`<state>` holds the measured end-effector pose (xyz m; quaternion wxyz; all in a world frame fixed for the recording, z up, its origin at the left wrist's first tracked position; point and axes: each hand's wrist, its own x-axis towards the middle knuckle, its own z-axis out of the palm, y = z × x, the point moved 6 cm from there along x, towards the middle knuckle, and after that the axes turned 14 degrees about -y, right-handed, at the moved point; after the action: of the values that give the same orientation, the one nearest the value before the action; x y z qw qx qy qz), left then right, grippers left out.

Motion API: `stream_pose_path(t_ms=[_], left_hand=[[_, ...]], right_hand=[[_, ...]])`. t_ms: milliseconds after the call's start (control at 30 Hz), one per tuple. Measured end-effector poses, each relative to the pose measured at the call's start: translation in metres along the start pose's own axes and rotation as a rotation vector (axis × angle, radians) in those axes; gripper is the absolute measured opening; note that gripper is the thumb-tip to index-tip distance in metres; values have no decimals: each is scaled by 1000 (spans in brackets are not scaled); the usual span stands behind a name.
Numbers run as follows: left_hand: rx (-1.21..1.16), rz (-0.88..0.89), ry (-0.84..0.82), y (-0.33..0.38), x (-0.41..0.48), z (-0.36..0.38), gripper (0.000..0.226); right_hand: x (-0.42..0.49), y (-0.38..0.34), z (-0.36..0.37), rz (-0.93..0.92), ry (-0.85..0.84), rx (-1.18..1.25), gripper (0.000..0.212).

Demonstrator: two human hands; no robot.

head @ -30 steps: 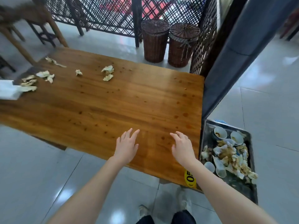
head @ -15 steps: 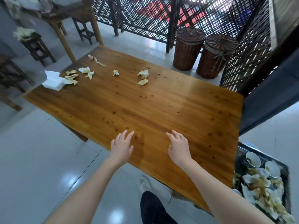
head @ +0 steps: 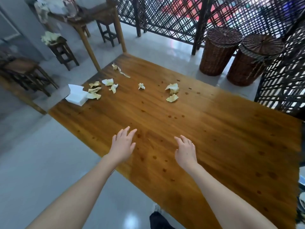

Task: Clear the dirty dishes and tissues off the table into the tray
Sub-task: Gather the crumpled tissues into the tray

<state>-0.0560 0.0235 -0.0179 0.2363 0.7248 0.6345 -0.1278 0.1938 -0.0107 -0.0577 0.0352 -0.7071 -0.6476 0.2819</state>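
Since 1 s ago the view has swung left, so the tray (head: 301,205) now shows only as a sliver at 4 o'clock. Both hands hover over the table (head: 214,138) with nothing held: left hand (head: 122,144) at 7 o'clock, fingers spread; right hand (head: 185,151) at 5 o'clock, fingers loosely curled. Crumpled tissues (head: 172,90) lie well apart at 12 o'clock, more (head: 94,90) at 10 beside a white tissue pack (head: 76,95). Best to step closer and gather several scraps per hand.

Bright daylight — floor glare, warped edges
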Motion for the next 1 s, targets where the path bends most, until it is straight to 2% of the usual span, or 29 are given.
stream_pose_path(t_ms=[200, 600, 1000], left_hand=[[-47, 0, -37, -16, 37, -28, 57], [-10, 51, -109, -14, 111, -47, 56], [60, 222, -122, -9, 236, -102, 60]], right_hand=[[50, -24, -20, -18, -19, 8, 59], [114, -4, -54, 82, 27, 13, 63], [199, -30, -72, 223, 63, 46, 64]])
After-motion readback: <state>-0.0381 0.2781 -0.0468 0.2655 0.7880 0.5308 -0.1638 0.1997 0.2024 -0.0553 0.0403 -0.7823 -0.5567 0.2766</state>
